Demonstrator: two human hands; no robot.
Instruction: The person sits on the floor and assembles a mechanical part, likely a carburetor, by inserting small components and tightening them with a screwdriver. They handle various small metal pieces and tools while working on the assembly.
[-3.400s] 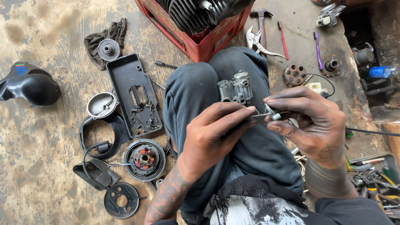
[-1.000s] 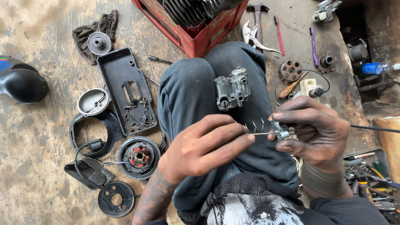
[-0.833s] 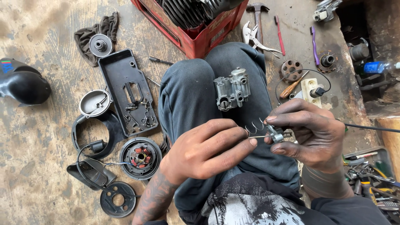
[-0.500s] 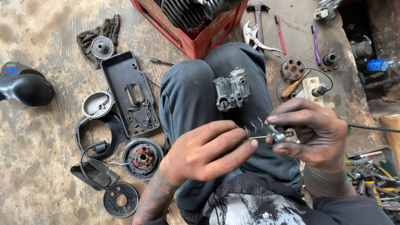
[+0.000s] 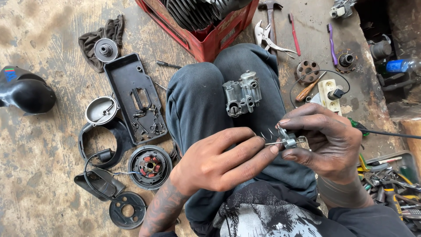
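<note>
Stained concrete floor (image 5: 39, 175) surrounds the lap, where one grey carburetor body (image 5: 242, 93) rests. Right hand (image 5: 326, 142) pinches one small metal fitting (image 5: 288, 139); left hand (image 5: 219, 160) grips its thin pin (image 5: 274, 142).

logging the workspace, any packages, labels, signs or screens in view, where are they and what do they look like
Plastic bottle: far right edge, lying on its side, clear with a blue label band.
Red plastic crate: top centre, beyond the knees, rectangular, with faint raised lettering on its side wall; holds a dark finned engine part.
Black rounded cover: far left on the floor, with a small blue and red sticker on top.
No signs or screens in view.
</note>
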